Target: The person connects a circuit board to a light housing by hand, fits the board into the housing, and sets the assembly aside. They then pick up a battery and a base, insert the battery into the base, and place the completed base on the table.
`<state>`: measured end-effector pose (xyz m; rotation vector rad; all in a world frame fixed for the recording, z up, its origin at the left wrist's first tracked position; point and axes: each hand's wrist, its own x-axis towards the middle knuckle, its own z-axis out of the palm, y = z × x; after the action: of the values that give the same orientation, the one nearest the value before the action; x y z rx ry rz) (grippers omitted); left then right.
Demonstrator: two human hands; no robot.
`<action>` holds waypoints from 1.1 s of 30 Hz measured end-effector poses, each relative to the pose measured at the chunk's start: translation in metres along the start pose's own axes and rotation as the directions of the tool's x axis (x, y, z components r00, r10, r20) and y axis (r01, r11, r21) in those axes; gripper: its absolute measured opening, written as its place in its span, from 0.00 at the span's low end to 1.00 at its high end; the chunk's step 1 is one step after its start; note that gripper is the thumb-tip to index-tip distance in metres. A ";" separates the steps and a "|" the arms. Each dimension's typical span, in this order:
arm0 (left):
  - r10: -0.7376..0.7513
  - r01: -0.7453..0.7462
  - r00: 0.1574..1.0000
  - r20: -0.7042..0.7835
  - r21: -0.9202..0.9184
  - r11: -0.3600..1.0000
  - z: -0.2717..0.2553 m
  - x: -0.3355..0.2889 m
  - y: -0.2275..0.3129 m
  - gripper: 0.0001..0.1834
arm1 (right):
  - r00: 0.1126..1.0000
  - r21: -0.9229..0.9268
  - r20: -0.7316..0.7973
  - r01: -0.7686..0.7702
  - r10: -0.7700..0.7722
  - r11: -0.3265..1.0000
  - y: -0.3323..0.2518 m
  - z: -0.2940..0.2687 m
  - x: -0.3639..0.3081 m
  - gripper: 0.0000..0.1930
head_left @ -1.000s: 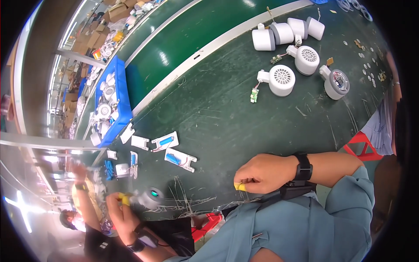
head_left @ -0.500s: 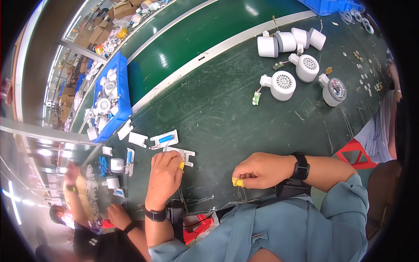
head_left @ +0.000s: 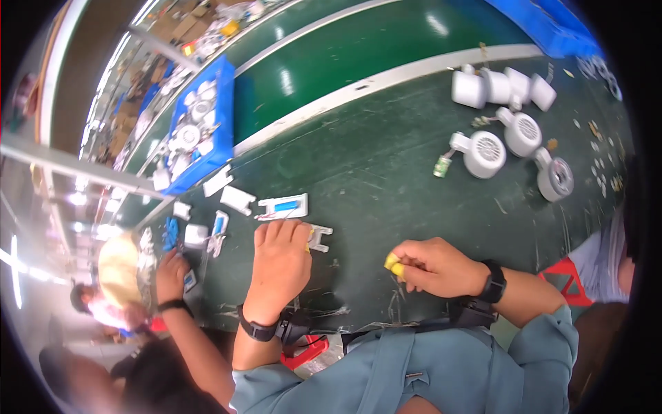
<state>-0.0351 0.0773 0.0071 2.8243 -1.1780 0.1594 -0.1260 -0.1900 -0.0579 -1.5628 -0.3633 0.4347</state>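
My left hand [head_left: 281,261] is palm down on the table, its fingers closed over one end of a white plastic bracket [head_left: 321,239]. The other end of the bracket shows beside my thumb, and my fingertips are hidden. Just beyond lies a white tray-shaped housing [head_left: 298,199] with a blue cylindrical cell and thin wires. My right hand [head_left: 438,268] is above the table near its front edge, thumb and forefinger pinched. Yellow covers [head_left: 393,263] sit on those fingertips; whatever is between them, if anything, cannot be made out.
White round fan-like units [head_left: 484,154] stand at the far right, one with a green circuit board [head_left: 441,166]. A blue crate [head_left: 222,117] of similar parts is at the left. White plates [head_left: 238,199] lie nearby. A co-worker's hand [head_left: 172,277] reaches in from the lower left.
The whole view has shifted, moving the scene rightward. My right hand has turned, showing the pinched fingertips more clearly. The co-worker's hand has reached farther onto the table.
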 end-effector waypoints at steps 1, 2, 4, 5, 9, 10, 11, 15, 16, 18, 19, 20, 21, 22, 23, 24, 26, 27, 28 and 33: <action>-0.038 0.034 0.998 0.057 0.057 0.998 0.000 -0.007 -0.007 0.18 | 1.000 -0.008 -0.003 -0.014 0.014 1.000 0.000 0.000 0.001 0.10; -0.061 0.058 0.997 0.036 0.069 0.996 0.003 -0.012 -0.011 0.17 | 1.000 -0.006 -0.014 -0.008 0.008 1.000 0.001 0.003 0.002 0.10; 0.015 -0.011 0.999 -0.051 0.076 0.997 0.013 -0.014 -0.020 0.14 | 1.000 0.004 0.005 -0.005 0.005 1.000 0.001 0.005 0.001 0.09; 0.059 -0.050 0.993 -0.101 0.088 0.995 0.015 -0.014 -0.023 0.12 | 1.000 0.015 -0.011 -0.016 0.016 1.000 0.000 0.005 0.002 0.09; 0.093 -0.106 0.988 -0.127 -0.103 0.989 0.022 -0.004 -0.015 0.11 | 0.981 0.095 -0.069 -0.175 0.182 0.980 -0.010 0.005 0.005 0.10; 0.089 -0.120 0.982 -0.165 -0.186 0.975 0.027 0.000 -0.009 0.11 | 0.986 0.109 -0.081 -0.138 0.147 0.984 -0.004 0.004 0.003 0.14; 0.089 -0.144 0.975 -0.205 -0.271 0.952 0.032 0.007 0.000 0.11 | 0.988 0.100 -0.059 -0.136 0.142 0.986 -0.004 0.008 0.003 0.14; 0.104 -0.235 0.960 -0.259 -0.550 0.801 0.042 0.015 0.033 0.12 | 0.897 0.140 -0.430 -0.043 0.100 0.989 -0.008 0.014 0.010 0.28; 0.100 -0.231 0.964 -0.245 -0.594 0.771 0.046 0.014 0.039 0.12 | 0.917 0.086 -0.389 -0.059 0.088 0.995 -0.008 0.014 0.012 0.27; 0.103 -0.290 0.949 -0.298 -0.694 0.659 0.055 0.017 0.050 0.13 | 0.933 -0.043 -0.345 -0.121 0.099 0.992 -0.004 0.011 0.009 0.21; 0.099 -0.288 0.948 -0.301 -0.688 0.666 0.058 0.015 0.051 0.13 | 0.937 -0.046 -0.338 -0.113 0.091 0.993 -0.003 0.012 0.010 0.21; 0.082 -0.270 0.956 -0.282 -0.738 0.618 0.059 0.015 0.051 0.13 | 0.939 -0.116 -0.342 -0.071 0.028 0.991 -0.002 0.012 0.009 0.18; 0.065 -0.250 0.963 -0.261 -0.784 0.568 0.060 0.014 0.051 0.13 | 0.939 -0.185 -0.341 -0.029 -0.036 0.982 -0.002 0.013 0.009 0.15; 0.069 -0.231 0.970 -0.234 -0.789 0.570 0.064 0.013 0.050 0.15 | 0.941 -0.232 -0.327 0.012 -0.089 0.973 0.001 0.012 0.009 0.11; 0.065 -0.231 0.969 -0.237 -0.787 0.573 0.064 0.013 0.050 0.15 | 0.942 -0.235 -0.322 0.016 -0.093 0.972 0.002 0.011 0.009 0.11; 0.063 -0.282 0.953 -0.295 -0.794 0.539 0.065 0.012 0.050 0.15 | 0.951 -0.247 -0.296 0.015 -0.090 0.969 0.002 0.010 0.008 0.10; 0.098 -0.346 0.934 -0.343 -0.802 0.487 0.064 0.013 0.052 0.15 | 0.959 -0.263 -0.273 0.004 -0.078 0.965 0.003 0.009 0.006 0.09; 0.097 -0.348 0.934 -0.345 -0.808 0.476 0.063 0.013 0.052 0.15 | 0.951 -0.272 -0.281 0.053 -0.132 0.961 0.006 0.009 0.004 0.09; 0.092 -0.358 0.927 -0.364 -0.783 0.509 0.063 0.014 0.050 0.15 | 0.940 -0.281 -0.289 0.100 -0.184 0.954 0.008 0.009 0.002 0.08; 0.125 -0.379 0.913 -0.389 -0.692 0.615 0.060 0.013 0.037 0.18 | 0.940 -0.225 -0.316 0.056 -0.127 0.973 -0.005 0.012 0.011 0.06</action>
<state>-0.0481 0.0353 -0.0495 1.8076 -1.1937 0.0809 -0.1217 -0.1737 -0.0533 -1.7848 -0.2272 0.0565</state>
